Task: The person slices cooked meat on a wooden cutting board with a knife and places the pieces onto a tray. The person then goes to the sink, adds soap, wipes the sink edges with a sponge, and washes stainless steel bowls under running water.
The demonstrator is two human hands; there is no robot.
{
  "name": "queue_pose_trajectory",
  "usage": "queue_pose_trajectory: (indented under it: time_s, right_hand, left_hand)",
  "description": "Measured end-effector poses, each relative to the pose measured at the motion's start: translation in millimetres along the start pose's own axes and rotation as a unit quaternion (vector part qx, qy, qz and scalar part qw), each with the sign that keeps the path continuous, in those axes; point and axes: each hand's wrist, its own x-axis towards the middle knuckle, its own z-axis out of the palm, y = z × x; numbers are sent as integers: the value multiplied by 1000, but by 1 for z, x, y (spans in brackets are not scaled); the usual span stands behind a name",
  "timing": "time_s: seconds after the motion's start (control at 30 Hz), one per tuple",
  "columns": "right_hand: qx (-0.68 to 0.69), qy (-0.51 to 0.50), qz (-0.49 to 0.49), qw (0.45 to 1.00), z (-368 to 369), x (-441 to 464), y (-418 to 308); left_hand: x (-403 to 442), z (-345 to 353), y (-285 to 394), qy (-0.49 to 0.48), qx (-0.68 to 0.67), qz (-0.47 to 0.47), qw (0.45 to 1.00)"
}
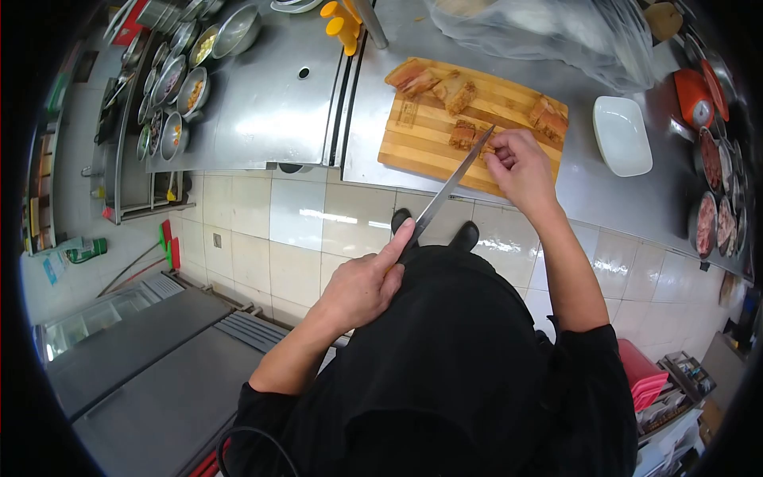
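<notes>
My left hand (pixel 366 282) is closed round the handle of a long knife (pixel 447 191). Its blade slants up over the front edge of a striped wooden cutting board (pixel 405 151), the tip close to my right hand. Bent fingers of my right hand (pixel 520 165) pinch a small piece of browned meat (pixel 488 149) on the board, partly hidden by them. Just left of the tip lies a cut chunk of meat (pixel 462 134). Further pieces rest at the back left (pixel 412 78), the back middle (pixel 456 91) and the right (pixel 548 119) of the board.
Right of the board stands a white rectangular dish (pixel 622 137). A large clear plastic bag (pixel 548 32) lies behind it. Metal bowls of chopped food (pixel 192 91) line the left; bowls of raw meat (pixel 706 226) line the far right. Yellow-capped bottles (pixel 342 32) stand behind the counter gap.
</notes>
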Motion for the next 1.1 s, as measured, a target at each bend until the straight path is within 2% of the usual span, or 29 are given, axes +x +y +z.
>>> queue_pose_trajectory:
  time_s: [0.27,0.53,0.67,0.77,0.83,0.97,1.07,1.1]
  right_hand:
    - [10,-17,-32,999,-6,0,6]
    - [9,1,-95,995,-3,0,16]
    - [1,-11,-83,997,-1,-1,18]
    - [-38,-59,-42,997,-11,-1,4]
    - [-93,-46,-45,994,-11,1,0]
    - [-155,-42,-51,986,-2,11,-12]
    - [-149,-79,-54,984,11,19,-5]
    - [-145,-58,-54,986,9,17,-2]
  left_hand:
    - [6,23,25,-2,32,-49,998]
    - [75,38,50,34,64,-50,996]
    - [47,32,45,54,50,-20,997]
    - [-4,26,34,99,27,-28,994]
    - [-26,28,17,114,36,-64,991]
    - [-26,31,-5,105,65,-104,987]
    - [-11,35,-2,75,90,-94,989]
    - [-7,34,0,77,87,-76,990]
